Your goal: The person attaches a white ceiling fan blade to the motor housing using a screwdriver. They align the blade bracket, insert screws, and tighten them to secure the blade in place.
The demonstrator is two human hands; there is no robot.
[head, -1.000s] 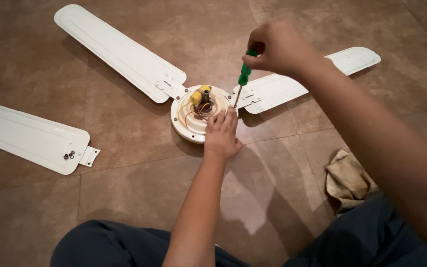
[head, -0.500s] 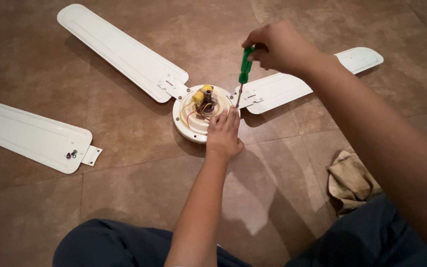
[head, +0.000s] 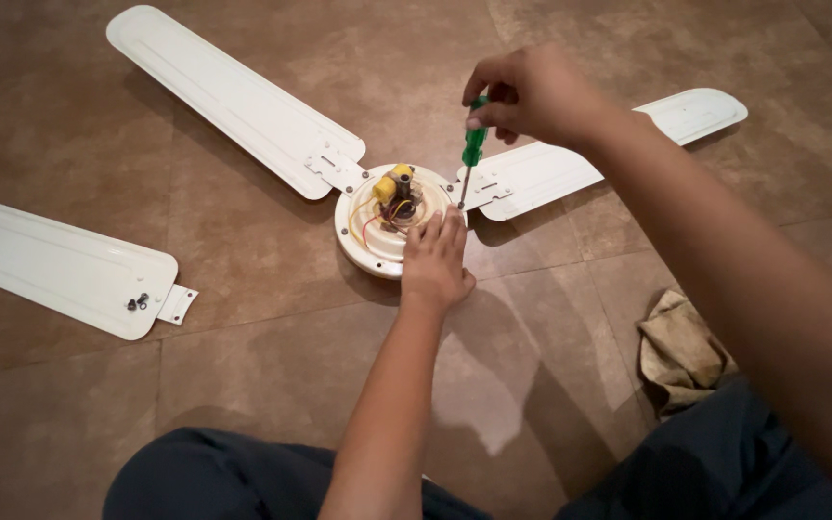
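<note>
The fan hub is lying on the brown tiled floor, its round cream housing open on top, with yellow and red wiring showing around a yellow part in the middle. The screwdriver is standing nearly upright, its tip resting at the hub's right edge, where a blade bracket meets the housing. The right hand is gripping the green handle from above, fingers curled and pinched around it. The left hand is lying flat on the near right side of the hub, fingers pressed together and pointing toward the tip of the tool.

Compared with a moment ago, little is changing: the screwdriver is sitting at the same spot, the right hand is looking slightly turned on the handle, and the left hand is keeping its place.

Two white blades are still attached, the long blade reaching up and left, the right blade running out under the right forearm. A loose blade is lying well apart on the left, with small screws resting on its inner end. A crumpled rag is sitting on the floor by the person's right knee.
</note>
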